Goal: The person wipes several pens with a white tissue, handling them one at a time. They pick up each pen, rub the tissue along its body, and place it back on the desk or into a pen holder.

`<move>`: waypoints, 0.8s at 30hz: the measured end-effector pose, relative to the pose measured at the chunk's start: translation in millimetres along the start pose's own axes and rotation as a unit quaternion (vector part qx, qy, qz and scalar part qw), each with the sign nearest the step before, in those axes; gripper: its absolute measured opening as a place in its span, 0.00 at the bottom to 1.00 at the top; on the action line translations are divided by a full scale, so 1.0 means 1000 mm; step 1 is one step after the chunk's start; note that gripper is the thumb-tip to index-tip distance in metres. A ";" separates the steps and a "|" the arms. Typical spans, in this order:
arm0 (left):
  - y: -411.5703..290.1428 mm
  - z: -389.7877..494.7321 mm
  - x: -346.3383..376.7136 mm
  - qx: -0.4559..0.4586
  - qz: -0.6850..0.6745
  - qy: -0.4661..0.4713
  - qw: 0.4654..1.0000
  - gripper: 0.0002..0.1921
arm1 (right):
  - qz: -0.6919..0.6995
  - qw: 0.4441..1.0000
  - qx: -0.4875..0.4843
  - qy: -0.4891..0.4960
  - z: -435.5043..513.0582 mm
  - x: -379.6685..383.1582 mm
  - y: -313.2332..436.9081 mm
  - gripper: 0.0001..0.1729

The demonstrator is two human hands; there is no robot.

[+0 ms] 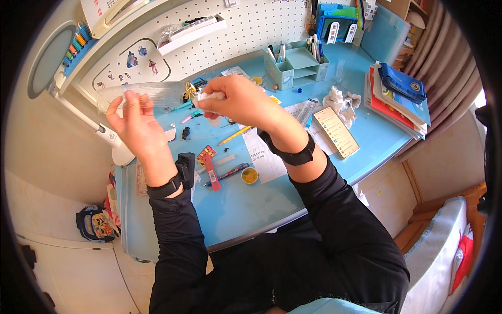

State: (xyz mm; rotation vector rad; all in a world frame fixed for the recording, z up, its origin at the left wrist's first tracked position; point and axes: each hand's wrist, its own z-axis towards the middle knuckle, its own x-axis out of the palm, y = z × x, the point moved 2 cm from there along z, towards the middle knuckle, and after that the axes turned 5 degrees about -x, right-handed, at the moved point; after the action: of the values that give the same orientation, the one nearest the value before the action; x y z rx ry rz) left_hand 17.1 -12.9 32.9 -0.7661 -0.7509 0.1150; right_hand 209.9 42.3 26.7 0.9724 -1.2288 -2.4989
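My left hand [137, 127] is raised over the left of the desk, with its thumb and fingers on a clear plastic piece [166, 93]. Glare and blur hide the exact shape of that piece. A crumpled white tissue [210, 96] is pinched in my right hand [237, 98], close to the right end of the plastic. Below the hands lie a yellow pencil [234, 136], a red strip with a printed code [212, 172], a patterned pen [231, 173] and a small round tub with yellow contents [250, 175]. A small black object [186, 133] rests between my wrists.
A lit smartphone [336, 132] lies on papers [266, 159] at right, beside crumpled tissues [339, 103]. Behind stands a green desk organizer [282, 73] with pens. Books [372, 94] and a blue pouch [402, 83] are stacked far right. A white desk lamp [80, 112] rises at left.
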 end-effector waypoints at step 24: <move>0.098 0.035 0.136 0.081 0.206 0.266 0.938 0.09 | -0.101 0.975 0.004 -0.199 -0.006 0.009 -0.144 0.12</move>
State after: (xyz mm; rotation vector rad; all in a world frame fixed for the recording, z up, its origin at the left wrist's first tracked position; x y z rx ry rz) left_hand 110.8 127.4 63.0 -0.7419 -0.0564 0.3285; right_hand 222.4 126.8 -90.4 0.6434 -1.2984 -2.9572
